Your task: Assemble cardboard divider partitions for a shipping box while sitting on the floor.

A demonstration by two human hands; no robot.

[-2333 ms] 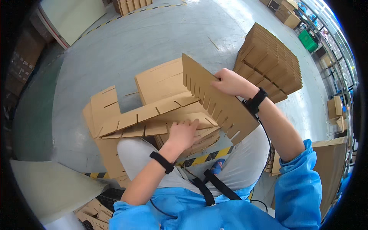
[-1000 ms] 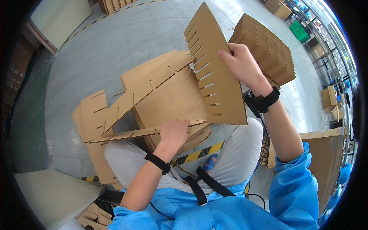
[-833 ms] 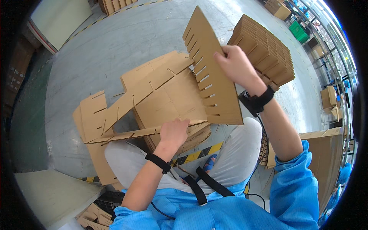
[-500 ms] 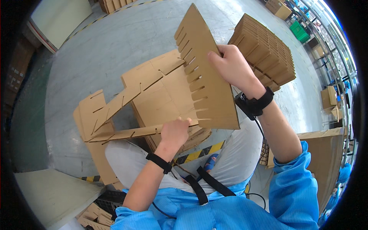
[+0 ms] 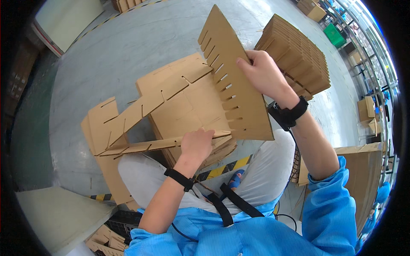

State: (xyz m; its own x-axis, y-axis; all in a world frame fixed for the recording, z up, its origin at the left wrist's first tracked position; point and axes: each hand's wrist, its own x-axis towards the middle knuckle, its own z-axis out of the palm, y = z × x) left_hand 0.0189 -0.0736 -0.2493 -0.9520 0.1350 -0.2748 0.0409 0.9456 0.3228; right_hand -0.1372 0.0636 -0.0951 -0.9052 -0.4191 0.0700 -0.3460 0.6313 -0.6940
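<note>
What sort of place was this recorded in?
Likely a factory or warehouse workspace: black-and-yellow hazard tape runs along the grey floor, a stack of cardboard dividers stands there, and a green crate sits farther off.

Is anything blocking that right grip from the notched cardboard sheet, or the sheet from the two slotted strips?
Nothing visible: the right grip holds the notched sheet by its right edge, and the notches face the ends of the far strip and near strip. The left grip, on the near strip, sits short of its end.
</note>
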